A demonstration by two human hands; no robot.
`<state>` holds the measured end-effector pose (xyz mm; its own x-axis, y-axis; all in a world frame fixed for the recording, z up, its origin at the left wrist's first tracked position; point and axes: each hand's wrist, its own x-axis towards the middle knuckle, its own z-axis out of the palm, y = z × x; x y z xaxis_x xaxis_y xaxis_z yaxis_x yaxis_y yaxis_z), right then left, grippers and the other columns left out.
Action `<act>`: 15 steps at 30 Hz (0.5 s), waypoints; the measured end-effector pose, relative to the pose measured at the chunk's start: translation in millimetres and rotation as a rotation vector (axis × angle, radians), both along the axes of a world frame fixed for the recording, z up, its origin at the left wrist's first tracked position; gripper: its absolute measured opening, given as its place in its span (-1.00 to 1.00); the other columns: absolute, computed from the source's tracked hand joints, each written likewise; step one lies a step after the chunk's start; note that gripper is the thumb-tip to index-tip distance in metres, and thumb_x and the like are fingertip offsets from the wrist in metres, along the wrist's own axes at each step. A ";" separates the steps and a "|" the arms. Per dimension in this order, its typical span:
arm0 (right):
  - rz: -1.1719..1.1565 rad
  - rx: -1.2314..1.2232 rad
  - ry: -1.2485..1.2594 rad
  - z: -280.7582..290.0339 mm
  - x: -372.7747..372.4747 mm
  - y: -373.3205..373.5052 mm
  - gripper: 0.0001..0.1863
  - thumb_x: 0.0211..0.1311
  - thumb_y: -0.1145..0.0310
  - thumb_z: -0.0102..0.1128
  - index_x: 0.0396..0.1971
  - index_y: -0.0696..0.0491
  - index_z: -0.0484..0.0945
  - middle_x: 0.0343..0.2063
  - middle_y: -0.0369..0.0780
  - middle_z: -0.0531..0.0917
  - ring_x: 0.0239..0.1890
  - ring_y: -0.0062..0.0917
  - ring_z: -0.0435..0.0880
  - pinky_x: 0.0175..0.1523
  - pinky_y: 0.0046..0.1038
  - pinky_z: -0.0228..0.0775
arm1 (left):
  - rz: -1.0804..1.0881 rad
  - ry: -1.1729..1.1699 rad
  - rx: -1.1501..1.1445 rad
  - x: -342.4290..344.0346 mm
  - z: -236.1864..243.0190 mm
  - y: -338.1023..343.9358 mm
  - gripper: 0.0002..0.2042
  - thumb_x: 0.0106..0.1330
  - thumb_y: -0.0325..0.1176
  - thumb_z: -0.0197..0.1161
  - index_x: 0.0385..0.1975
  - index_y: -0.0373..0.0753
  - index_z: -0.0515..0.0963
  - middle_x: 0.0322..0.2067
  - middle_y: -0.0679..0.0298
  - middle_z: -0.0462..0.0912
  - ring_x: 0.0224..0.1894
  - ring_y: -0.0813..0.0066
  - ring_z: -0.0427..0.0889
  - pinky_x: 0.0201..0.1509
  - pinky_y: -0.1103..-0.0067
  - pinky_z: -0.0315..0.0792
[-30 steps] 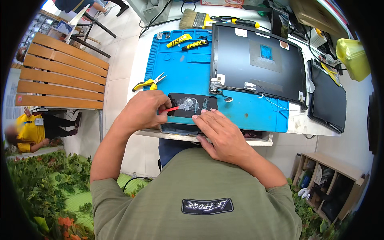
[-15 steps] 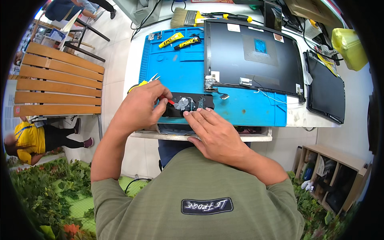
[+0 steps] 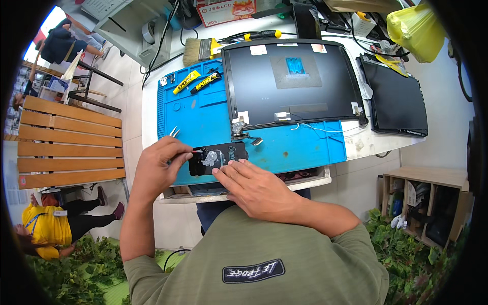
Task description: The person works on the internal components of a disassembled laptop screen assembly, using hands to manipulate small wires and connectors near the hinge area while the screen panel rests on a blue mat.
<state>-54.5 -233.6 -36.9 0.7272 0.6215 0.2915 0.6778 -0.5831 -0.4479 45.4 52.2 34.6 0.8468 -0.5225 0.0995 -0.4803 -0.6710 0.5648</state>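
Between thumb and fingertips, my left hand [image 3: 163, 161] pinches a thin red stick [image 3: 197, 151]; its far end is too small to make out. The stick is at the upper left of a grey, shiny smear of paste [image 3: 209, 157] on a flat black card [image 3: 203, 171]. My right hand [image 3: 254, 185] is open, its outstretched fingers lying at the card's lower right edge. Metal tool tips [image 3: 174, 132] poke out beyond my left hand, which hides the rest. The card lies on a blue work mat [image 3: 203, 117], near its front edge.
A laptop screen lid [image 3: 295, 84] covers the mat's right part, with loose wires at its hinges. Yellow [image 3: 186, 82] and black [image 3: 206, 82] glue tubes lie at the back left, near a wide brush [image 3: 198, 52]. A black panel [image 3: 399, 96] is farther right. A yellow-shirted person [image 3: 48, 226] is at left.
The whole view has shifted, with the bench now lower and farther left in the picture. My left hand keeps the stick by the paste, slightly farther up and left. The right hand stays on the card.
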 end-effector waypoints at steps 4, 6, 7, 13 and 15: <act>-0.006 0.169 -0.062 -2.9 1.7 -2.3 -0.38 0.49 0.38 0.35 0.47 0.32 0.58 0.16 0.02 0.75 0.26 -0.05 0.75 0.51 -0.06 0.55 | 0.028 0.056 -0.219 19.0 -4.0 -4.3 -0.80 0.48 -0.51 0.58 0.05 -0.32 0.88 -0.23 0.24 0.85 -0.23 0.43 0.81 -0.13 0.45 0.65; -0.004 0.258 -0.072 1.3 5.1 -9.3 -0.44 0.43 0.46 0.37 0.39 0.30 0.64 0.11 -0.01 0.77 0.19 -0.08 0.77 0.42 -0.07 0.60 | 0.147 0.270 -0.327 24.9 -0.2 -18.0 -0.84 0.51 -0.50 0.57 0.00 -0.34 0.89 -0.25 0.27 0.85 -0.25 0.53 0.78 -0.16 0.48 0.64; -0.003 0.303 -0.076 2.8 6.4 -13.6 -0.47 0.41 0.50 0.39 0.35 0.30 0.67 0.08 -0.02 0.77 0.15 -0.10 0.77 0.38 -0.08 0.62 | 0.207 0.377 -0.380 27.6 1.4 -23.4 -0.86 0.52 -0.50 0.57 -0.02 -0.36 0.89 -0.26 0.29 0.85 -0.26 0.57 0.77 -0.17 0.50 0.64; -0.143 0.605 -0.129 10.5 15.2 -45.6 -0.43 0.11 0.78 0.52 0.18 0.15 0.82 -0.02 -0.10 0.78 -0.04 -0.19 0.78 0.08 -0.22 0.69 | 0.185 0.520 -0.157 30.7 -2.4 -7.6 -0.85 0.52 -0.46 0.60 -0.02 -0.36 0.91 -0.31 0.32 0.86 -0.28 0.67 0.72 -0.19 0.60 0.60; -0.183 0.653 -0.061 11.4 10.1 -54.7 -0.46 0.08 0.82 0.53 0.10 0.14 0.84 -0.05 -0.12 0.79 -0.10 -0.22 0.78 0.04 -0.24 0.68 | 0.212 0.561 -0.182 17.9 0.8 -3.4 -0.83 0.49 -0.46 0.63 -0.03 -0.37 0.91 -0.32 0.33 0.84 -0.28 0.68 0.71 -0.19 0.59 0.59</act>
